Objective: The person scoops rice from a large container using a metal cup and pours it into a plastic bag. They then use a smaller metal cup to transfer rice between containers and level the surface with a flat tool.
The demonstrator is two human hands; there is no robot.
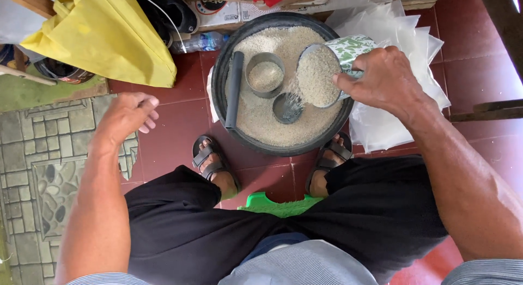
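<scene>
A black round basin [220,72] full of white rice stands on the red tiled floor between my sandalled feet. My right hand [381,78] grips a green-and-white tin can [348,48], tipped sideways and brimming with rice, over the basin's right side; grains spill from it into a small dark cup [287,108] sunk in the rice. An upright metal tin [265,74] holding rice stands beside it. A black tube [234,89] lies along the basin's left side. My left hand [128,115] hovers over the floor left of the basin, fingers loosely curled, holding nothing.
A stack of clear plastic bags [397,29] lies right of the basin. A yellow cloth bag [109,34], a plastic bottle [201,43] and cardboard boxes [245,10] sit behind it. A patterned grey mat [43,165] covers the floor at left. I sit on a green stool [272,204].
</scene>
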